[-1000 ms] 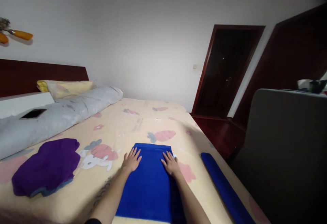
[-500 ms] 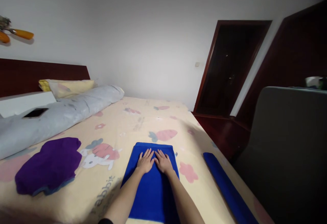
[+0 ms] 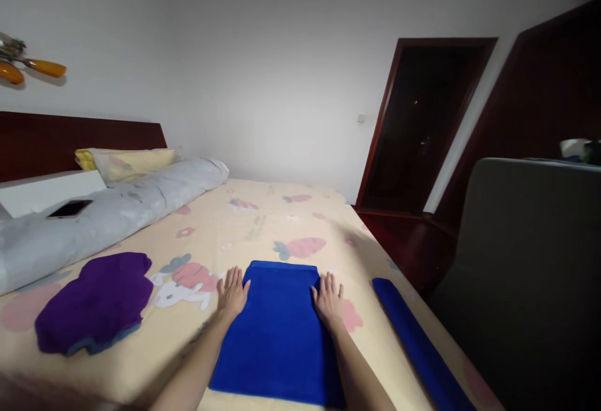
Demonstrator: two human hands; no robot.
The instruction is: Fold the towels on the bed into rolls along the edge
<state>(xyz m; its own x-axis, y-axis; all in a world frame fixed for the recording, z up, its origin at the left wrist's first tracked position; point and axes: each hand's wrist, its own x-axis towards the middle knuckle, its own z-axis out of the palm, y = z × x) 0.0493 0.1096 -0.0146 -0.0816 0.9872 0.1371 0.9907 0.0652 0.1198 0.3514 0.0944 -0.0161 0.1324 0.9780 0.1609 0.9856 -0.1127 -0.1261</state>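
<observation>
A blue cloth [image 3: 282,329], folded into a flat rectangle, lies on the bed in front of me. My left hand [image 3: 233,293] rests flat at its upper left edge, fingers stretched out, with the thumb by the cloth's border. At the opposite side my right hand [image 3: 328,300] lies palm down with fingers apart, its thumb touching the right edge. Neither hand grips anything. To the right, a long narrow folded blue cloth [image 3: 417,342] lies along the bed's edge. A crumpled purple cloth [image 3: 98,301] is on the left.
The bed has a cream sheet [image 3: 253,229] with carrot and rabbit prints. A rolled grey quilt [image 3: 141,198] with a phone [image 3: 70,209] on it lies at the left, near a yellow pillow [image 3: 131,162]. A dark chair back [image 3: 526,261] stands beyond the bed's right edge.
Both hands have slid outward from the middle of the blue cloth to its left and right edges. The cloth's surface between them is now uncovered.
</observation>
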